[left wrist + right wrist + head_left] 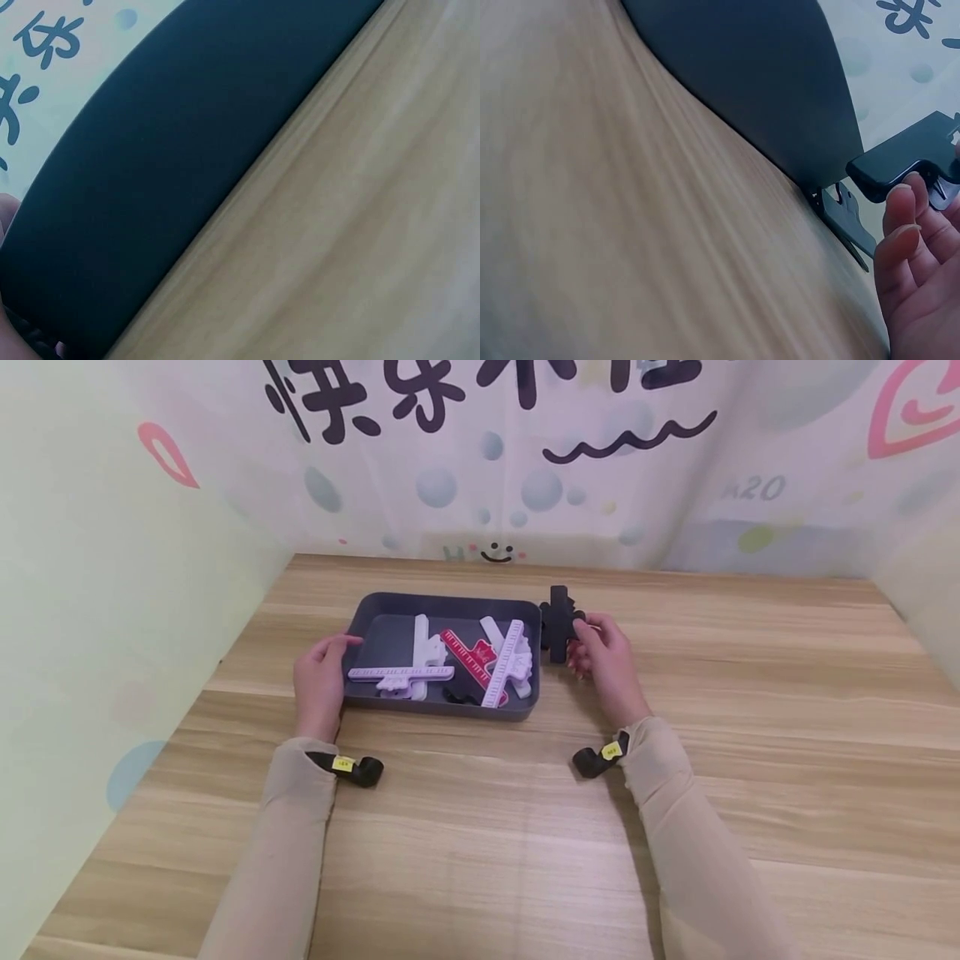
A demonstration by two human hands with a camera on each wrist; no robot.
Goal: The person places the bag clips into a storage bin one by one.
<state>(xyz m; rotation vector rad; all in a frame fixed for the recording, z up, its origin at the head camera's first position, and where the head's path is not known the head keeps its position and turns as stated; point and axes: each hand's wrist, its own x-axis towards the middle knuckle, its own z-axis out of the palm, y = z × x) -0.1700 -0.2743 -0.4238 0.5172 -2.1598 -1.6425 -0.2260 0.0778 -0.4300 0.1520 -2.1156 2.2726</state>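
Observation:
A dark grey tray holds several long plastic clips. My left hand grips the tray's left end, with a finger over the rim; in the left wrist view the tray's dark wall covers most of that hand. Just off the tray's right end, my right hand pinches a black clip between thumb and fingers. In the right wrist view this black clip is raised above the table, and a second black clip rests on the table beside the tray's corner.
Inside the tray lie a red clip, a lilac clip, white clips, and a small black piece. The wooden table meets a printed curtain at the back and a pale wall at the left.

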